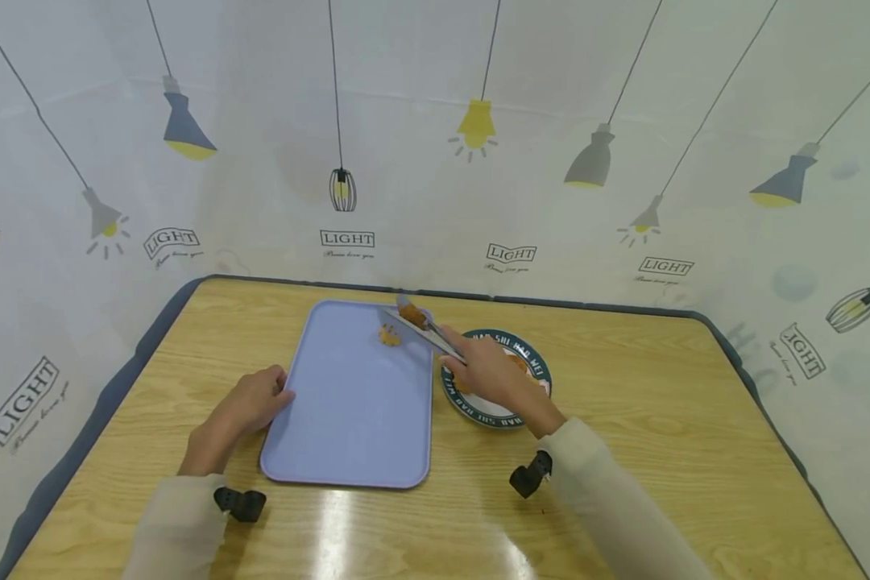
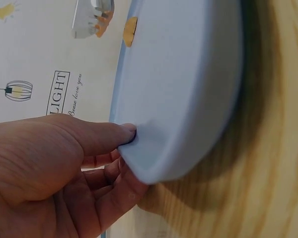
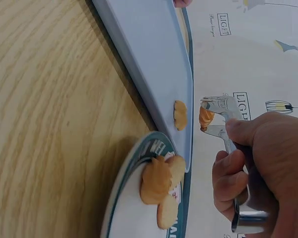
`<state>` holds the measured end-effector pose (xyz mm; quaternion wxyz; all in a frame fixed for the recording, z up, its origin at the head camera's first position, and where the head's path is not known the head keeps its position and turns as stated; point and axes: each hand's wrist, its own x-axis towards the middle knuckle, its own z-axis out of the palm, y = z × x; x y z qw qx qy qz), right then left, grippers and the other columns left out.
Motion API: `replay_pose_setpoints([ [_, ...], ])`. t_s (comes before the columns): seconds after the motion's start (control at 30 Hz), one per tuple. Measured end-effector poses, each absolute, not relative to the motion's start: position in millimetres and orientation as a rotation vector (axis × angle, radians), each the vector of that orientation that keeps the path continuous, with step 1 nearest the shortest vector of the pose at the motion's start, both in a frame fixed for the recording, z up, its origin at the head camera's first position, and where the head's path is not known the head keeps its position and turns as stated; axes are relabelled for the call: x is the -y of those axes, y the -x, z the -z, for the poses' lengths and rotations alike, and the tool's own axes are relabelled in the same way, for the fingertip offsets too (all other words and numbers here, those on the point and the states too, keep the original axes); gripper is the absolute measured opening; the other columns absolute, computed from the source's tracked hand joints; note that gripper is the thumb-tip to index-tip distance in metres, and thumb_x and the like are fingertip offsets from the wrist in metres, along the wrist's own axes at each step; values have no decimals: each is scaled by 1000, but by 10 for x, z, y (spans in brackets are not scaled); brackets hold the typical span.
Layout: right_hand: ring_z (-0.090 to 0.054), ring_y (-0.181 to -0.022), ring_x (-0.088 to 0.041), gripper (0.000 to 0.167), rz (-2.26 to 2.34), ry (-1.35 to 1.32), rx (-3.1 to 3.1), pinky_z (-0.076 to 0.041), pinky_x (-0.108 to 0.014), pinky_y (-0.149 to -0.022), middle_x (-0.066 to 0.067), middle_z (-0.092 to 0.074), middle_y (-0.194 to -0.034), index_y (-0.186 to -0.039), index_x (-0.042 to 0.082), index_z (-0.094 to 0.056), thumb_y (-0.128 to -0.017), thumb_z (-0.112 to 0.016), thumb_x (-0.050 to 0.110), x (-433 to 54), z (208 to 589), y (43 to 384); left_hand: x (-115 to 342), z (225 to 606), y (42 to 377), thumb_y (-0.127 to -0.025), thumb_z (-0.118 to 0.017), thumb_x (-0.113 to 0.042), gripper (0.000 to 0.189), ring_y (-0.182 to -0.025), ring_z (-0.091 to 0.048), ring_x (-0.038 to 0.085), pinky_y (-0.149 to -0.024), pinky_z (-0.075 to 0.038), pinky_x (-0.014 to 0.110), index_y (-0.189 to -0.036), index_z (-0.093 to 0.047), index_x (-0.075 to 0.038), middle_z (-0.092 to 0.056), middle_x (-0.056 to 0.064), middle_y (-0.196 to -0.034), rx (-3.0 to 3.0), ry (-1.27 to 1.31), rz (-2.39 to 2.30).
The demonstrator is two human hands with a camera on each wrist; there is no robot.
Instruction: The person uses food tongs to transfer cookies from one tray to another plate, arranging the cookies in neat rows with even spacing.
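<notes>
My left hand (image 1: pixel 245 409) pinches the left rim of a pale blue tray (image 1: pixel 351 419), thumb on top and fingers beneath, as the left wrist view shows. My right hand (image 1: pixel 499 372) grips metal tongs (image 1: pixel 426 334) above the tray's far right corner. Between the tong tips is a brown, ridged cookie (image 3: pixel 206 118), held up off the tray. Under it a golden cookie (image 1: pixel 388 335) lies on the tray near the far end. To the right a round plate (image 1: pixel 458 405) with a green lettered rim carries several cookies (image 3: pixel 156 182), partly hidden beneath my right forearm in the head view.
Tray and plate stand close side by side on a light wooden table (image 1: pixel 623 387). A white curtain (image 1: pixel 406 97) printed with lamps hangs behind the table and along its sides. Each wrist wears a small black camera, such as the left one (image 1: pixel 242 505).
</notes>
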<state>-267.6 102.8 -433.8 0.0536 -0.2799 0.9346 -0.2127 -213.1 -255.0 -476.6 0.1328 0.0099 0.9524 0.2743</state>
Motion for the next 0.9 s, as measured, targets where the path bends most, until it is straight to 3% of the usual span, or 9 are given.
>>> replay_pose_setpoints([
  [0.17, -51, -59, -14, 57, 633, 853, -2880, -42, -30, -62, -3, -59, -77, -153, 10, -36, -102, -54, 29, -902, 4403, 2694, 2553, 4762, 2138, -98, -55, -15, 23, -74, -54, 22, -61, -44, 33, -108, -52, 6, -58, 13, -85, -2771, -27, -789],
  [0.47, -54, -64, -13, 55, 593, 815, -2914, -45, -29, -61, -6, -63, -85, -152, 13, -39, -102, -55, 31, -716, 4515, 2701, 2532, 4755, 2117, -98, -54, -14, 23, -75, -55, 22, -62, -44, 33, -108, -52, 6, -58, 13, -85, -2764, -26, -799],
  [0.7, -51, -58, -13, 53, 553, 812, -2890, -42, -29, -57, -4, -57, -75, -151, 14, -39, -102, -55, 28, -551, 4508, 2706, 2526, 4746, 2112, -99, -54, -14, 22, -76, -55, 23, -63, -45, 34, -108, -52, 6, -59, 15, -89, -2755, -9, -803],
  [0.9, -52, -61, -15, 55, 506, 791, -2888, -43, -33, -64, -3, -57, -74, -152, 13, -38, -102, -54, 31, -475, 4511, 2704, 2529, 4749, 2123, -99, -54, -15, 24, -77, -55, 23, -63, -45, 34, -109, -52, 6, -59, 16, -90, -2750, 2, -793],
])
